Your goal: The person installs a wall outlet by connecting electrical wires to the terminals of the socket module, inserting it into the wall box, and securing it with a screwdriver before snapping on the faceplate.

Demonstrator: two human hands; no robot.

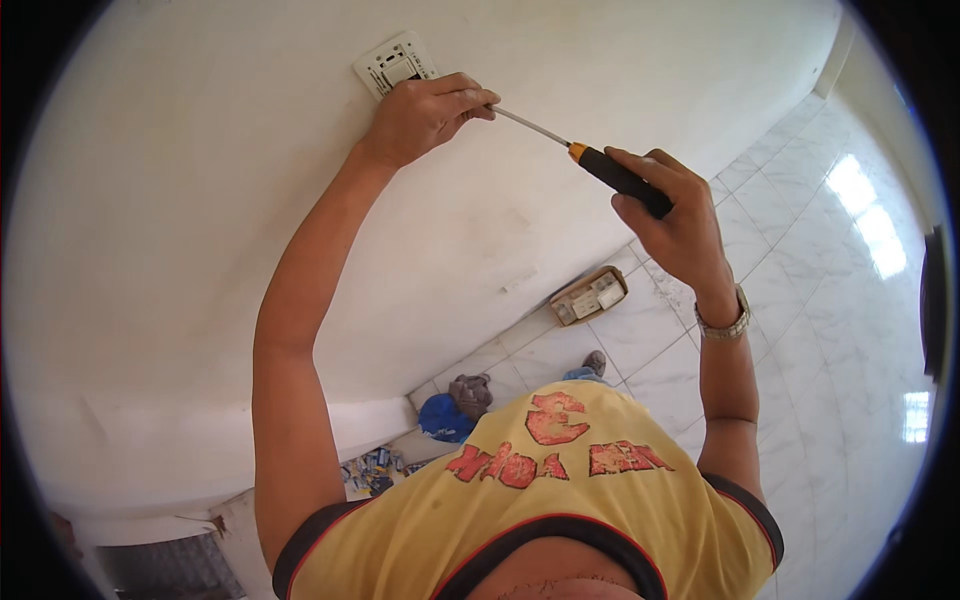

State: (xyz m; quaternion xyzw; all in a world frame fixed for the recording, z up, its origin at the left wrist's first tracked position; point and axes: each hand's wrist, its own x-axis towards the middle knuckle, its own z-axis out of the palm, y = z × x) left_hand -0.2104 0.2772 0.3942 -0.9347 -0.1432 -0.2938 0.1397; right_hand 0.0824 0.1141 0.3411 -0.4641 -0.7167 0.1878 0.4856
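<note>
A screwdriver (532, 125) with a black and yellow handle and a thin metal shaft slants across the view. My right hand (672, 215) is closed round its handle. At the far end of the shaft, the fingers of my left hand (425, 115) are pinched together at the tip; what they hold there is hidden or too small to make out. Just behind the left hand, a white switch plate (372, 72) sits on the wall, its lower part covered by the hand. A rectangular module and small slots show on the plate.
The pale wall (430, 270) fills the left and upper view. On the tiled floor (800, 330) stands an open cardboard box (572, 308) with white pieces inside. A blue round item (443, 418), a dark cloth (470, 394) and several small scattered parts (372, 468) lie near the wall's foot.
</note>
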